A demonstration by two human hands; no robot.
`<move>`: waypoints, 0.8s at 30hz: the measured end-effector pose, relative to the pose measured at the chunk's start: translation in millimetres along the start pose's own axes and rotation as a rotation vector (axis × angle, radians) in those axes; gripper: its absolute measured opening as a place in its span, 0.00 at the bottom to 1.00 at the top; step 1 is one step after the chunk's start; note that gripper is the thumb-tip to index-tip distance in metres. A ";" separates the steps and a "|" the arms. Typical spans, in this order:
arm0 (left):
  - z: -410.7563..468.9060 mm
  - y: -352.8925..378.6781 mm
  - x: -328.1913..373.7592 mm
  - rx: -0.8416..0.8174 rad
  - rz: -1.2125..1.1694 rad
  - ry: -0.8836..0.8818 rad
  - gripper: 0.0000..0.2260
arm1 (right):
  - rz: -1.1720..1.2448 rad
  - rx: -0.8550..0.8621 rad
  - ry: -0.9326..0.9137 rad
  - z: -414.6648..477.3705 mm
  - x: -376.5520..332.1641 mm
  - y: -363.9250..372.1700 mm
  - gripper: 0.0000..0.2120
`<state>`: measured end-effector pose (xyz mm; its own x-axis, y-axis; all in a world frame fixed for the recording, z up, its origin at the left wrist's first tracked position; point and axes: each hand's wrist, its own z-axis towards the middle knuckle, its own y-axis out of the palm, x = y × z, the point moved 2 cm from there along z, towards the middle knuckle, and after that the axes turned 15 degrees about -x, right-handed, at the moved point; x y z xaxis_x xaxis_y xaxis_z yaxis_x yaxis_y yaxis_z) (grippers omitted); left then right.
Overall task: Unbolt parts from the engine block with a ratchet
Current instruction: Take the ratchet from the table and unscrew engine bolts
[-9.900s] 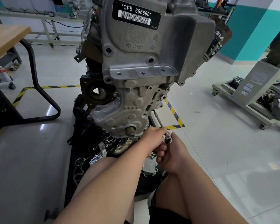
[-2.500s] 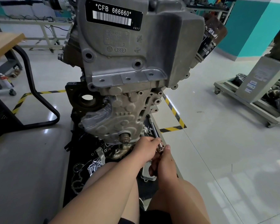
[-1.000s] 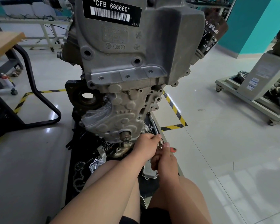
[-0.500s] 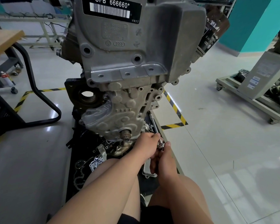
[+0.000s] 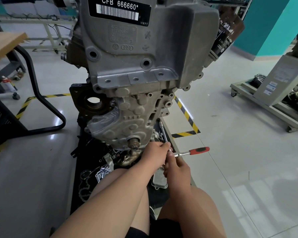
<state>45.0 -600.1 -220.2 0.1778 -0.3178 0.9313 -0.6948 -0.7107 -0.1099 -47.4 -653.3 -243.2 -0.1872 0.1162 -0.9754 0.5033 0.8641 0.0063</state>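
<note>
Step in hand: working a bolt low on the right flank of the engine block [image 5: 136,66], which stands upright on a black mat [image 5: 76,177] on the floor. The ratchet [image 5: 191,152] sits just below the block's lower right corner, with its red handle sticking out to the right and nothing on it. A long extension bar [image 5: 163,133] runs from the ratchet head up and away along the block's side. Its far end and the bolt are hidden against the casting, so seating can't be confirmed. The left hand [image 5: 155,155] reaches across, its grip clamped on the extension bar right at the head. The right hand [image 5: 177,169] is just under it, with the thumb on the ratchet head and fingers curled beneath, so its grip looks pinched on the head, not the handle. My read is that the bar is being finger-spun or the tool reset, not levered. The next move likely calls for the right hand to slide out to the red handle and swing it, while the left steadies the bar in line so the socket doesn't cam off. If the bolt is already loose, twirling by hand will do. Loose removed parts, among them a finned cover [image 5: 159,182], lie on the mat near the knees.
</note>
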 end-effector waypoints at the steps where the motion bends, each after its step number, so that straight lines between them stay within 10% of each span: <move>1: -0.3 -0.2 -0.1 -0.001 -0.009 0.000 0.14 | -0.040 0.013 -0.017 -0.2 -0.2 -0.4 0.19; 9: 0.7 -0.5 -2.2 0.027 0.009 -0.029 0.15 | -0.102 0.044 -0.072 -0.2 -0.5 -2.2 0.13; 24: -1.9 2.0 4.2 0.006 -0.106 -0.090 0.14 | 0.182 -0.167 0.238 10.4 9.2 6.7 0.39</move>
<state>43.0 -601.6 -215.8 0.3120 -0.2955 0.9030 -0.6649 -0.7468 -0.0147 -36.9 -651.5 -254.5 -0.3085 0.3698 -0.8764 0.4050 0.8847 0.2307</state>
